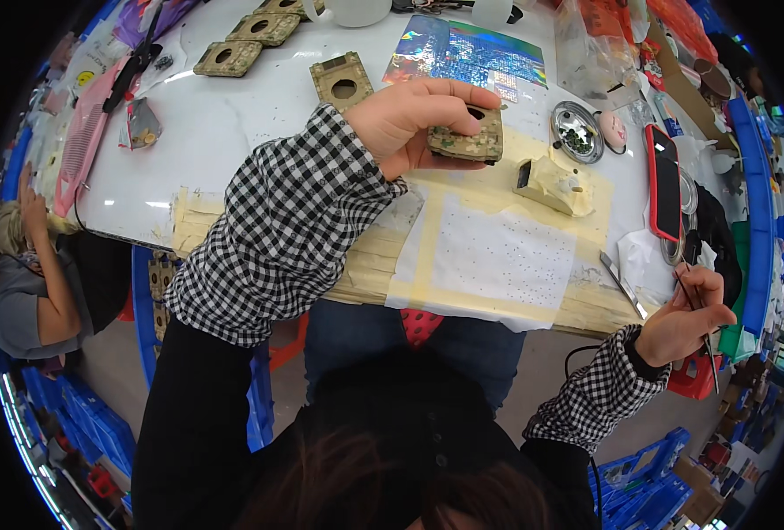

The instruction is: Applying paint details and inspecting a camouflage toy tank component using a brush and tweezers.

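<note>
My left hand (pixel 414 119) is closed around a camouflage-patterned housing (pixel 480 140) with a round hole, its fingers over the far edge. It is held above the table, left of a block wrapped in yellow tape (pixel 558 185). At the right table edge my right hand (pixel 679 325) pinches thin dark tweezers (pixel 690 290). A flat metal tool (pixel 621 283) lies just left of that hand. In front of me a white sheet (pixel 498 252) with scattered tiny dots is taped down. A similar tan housing (pixel 342 81) rests beyond my left wrist.
More camouflage housings (pixel 261 29) lie at the far left. On the right are a round dish (pixel 577 132) with small dark bits and a red-cased phone (pixel 664 181). A shiny holographic sheet (pixel 463 53) lies at the back. Another person (pixel 34 274) sits at the left.
</note>
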Action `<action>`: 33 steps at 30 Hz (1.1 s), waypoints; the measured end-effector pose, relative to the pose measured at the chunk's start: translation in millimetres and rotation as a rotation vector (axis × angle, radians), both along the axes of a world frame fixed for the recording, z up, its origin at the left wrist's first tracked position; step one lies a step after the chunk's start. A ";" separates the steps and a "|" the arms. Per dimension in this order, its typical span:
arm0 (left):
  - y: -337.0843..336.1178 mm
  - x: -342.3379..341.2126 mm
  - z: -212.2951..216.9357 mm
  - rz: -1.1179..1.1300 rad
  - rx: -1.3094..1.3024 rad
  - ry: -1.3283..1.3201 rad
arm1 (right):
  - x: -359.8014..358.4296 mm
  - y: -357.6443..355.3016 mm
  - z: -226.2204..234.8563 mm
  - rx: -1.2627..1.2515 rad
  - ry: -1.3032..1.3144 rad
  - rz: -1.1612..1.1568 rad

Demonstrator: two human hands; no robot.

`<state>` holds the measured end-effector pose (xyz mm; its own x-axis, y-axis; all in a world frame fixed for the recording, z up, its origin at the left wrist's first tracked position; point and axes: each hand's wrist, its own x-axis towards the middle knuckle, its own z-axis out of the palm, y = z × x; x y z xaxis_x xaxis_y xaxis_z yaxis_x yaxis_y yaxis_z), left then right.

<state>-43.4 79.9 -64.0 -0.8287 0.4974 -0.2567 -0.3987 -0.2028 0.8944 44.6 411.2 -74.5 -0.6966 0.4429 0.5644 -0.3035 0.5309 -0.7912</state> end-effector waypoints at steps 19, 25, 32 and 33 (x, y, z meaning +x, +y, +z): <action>-1.4 -0.5 -4.0 -0.076 0.100 -0.083 | -35.0 -65.0 3.8 0.476 -0.099 0.418; -1.7 -1.5 -5.1 -0.081 0.105 -0.111 | -40.3 -72.5 -0.6 0.631 -0.024 0.362; -0.7 0.6 -3.8 -0.096 0.111 -0.097 | -46.8 -77.8 -2.5 0.687 0.026 0.305; -0.5 0.9 -3.4 -0.095 0.108 -0.094 | -46.8 -78.3 -2.7 0.679 0.022 0.307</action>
